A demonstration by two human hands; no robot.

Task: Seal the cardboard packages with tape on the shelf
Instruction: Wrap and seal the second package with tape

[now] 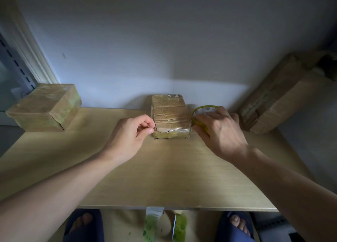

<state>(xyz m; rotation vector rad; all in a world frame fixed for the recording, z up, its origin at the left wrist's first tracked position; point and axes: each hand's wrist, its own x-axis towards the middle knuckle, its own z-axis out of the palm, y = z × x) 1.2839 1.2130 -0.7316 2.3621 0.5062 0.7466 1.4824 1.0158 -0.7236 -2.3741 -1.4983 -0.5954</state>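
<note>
Three taped cardboard packages (170,114) (45,107) (284,93) sit on one shelf (164,177), beside one tape roll (202,114); two hands (130,134) (221,130) work.

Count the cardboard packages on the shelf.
3: left package at the wall, middle package between both hands, right package leaning at the right edge. More may lie out of frame.

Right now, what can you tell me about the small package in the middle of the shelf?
The middle package is a small, worn brown cardboard block lying flat on the wooden shelf, near the wall. Clear tape bands cross its top, and a shiny strip runs along its front edge. The left hand pinches the tape at its front left corner. The right hand holds a yellow-green tape roll against its right side.
</note>
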